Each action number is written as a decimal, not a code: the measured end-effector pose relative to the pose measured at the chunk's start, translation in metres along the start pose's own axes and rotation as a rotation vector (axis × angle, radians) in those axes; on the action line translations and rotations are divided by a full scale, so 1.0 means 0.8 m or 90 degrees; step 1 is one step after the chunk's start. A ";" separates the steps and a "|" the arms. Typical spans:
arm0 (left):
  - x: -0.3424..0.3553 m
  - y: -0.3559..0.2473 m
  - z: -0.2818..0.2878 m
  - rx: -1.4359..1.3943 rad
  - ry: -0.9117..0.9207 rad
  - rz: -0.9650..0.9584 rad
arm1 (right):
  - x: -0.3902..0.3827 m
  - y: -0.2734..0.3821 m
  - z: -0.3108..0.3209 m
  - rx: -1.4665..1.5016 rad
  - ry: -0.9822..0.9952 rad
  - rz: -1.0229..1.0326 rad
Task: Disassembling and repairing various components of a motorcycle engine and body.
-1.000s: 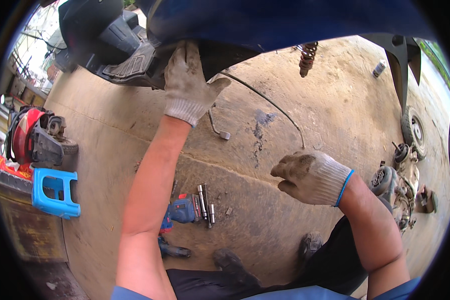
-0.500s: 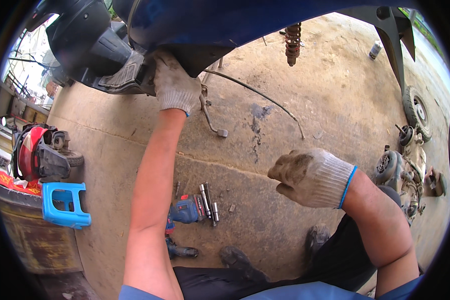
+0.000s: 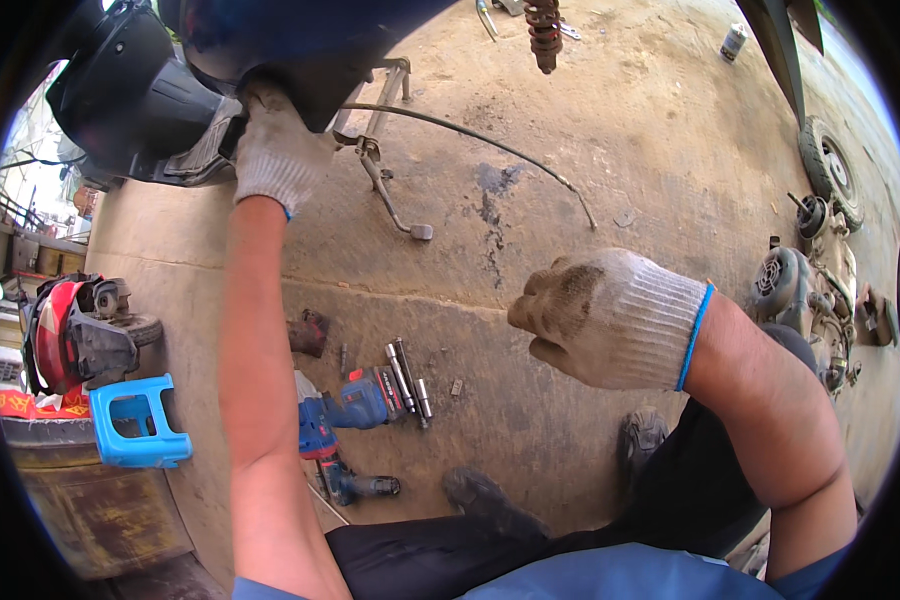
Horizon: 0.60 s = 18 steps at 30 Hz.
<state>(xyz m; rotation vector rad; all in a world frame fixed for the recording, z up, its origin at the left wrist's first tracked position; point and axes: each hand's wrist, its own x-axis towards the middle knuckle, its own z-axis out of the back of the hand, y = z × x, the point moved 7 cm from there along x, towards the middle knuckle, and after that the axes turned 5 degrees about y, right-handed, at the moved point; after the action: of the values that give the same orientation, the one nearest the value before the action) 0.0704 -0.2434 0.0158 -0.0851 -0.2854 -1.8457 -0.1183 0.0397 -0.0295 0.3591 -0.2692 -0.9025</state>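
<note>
My left hand (image 3: 285, 155), in a dirty white knit glove, reaches up against the underside of a dark blue and black scooter body (image 3: 310, 45). Its fingers disappear behind the panel, beside the black footboard (image 3: 205, 145), so their grip is hidden. Below the body, a metal stand with a bent foot lever (image 3: 390, 205) shows close to that hand. A black cable (image 3: 470, 132) trails from there over the concrete. My right hand (image 3: 610, 318), gloved with a dark stain on the back, hovers above the floor with curled fingers; anything inside them is out of sight.
Blue power tools (image 3: 365, 400) and long sockets (image 3: 400, 375) lie by my left forearm. A blue plastic stool (image 3: 140, 425) and a red scooter part (image 3: 60, 335) are at left. Rightward lie an engine (image 3: 820, 300) and wheel (image 3: 830, 170). A rusty spring shock (image 3: 544, 35) hangs at the top.
The view has shifted. The scooter body and my left hand have moved left, exposing more of the metal stand. My right hand sits slightly higher and further left, still curled.
</note>
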 end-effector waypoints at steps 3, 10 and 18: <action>0.008 -0.003 -0.003 0.020 -0.073 -0.006 | -0.002 0.004 0.005 0.004 -0.057 0.046; -0.003 -0.012 -0.013 -0.065 -0.086 0.093 | -0.002 -0.004 0.008 0.010 0.057 -0.050; -0.027 0.006 0.028 0.048 0.062 -0.040 | 0.029 -0.010 -0.046 0.001 0.335 -0.167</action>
<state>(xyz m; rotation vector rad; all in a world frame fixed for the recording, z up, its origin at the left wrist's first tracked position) 0.0792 -0.2192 0.0338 0.0664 -0.2920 -1.8932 -0.0965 0.0233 -0.0642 0.6268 0.2684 -1.0294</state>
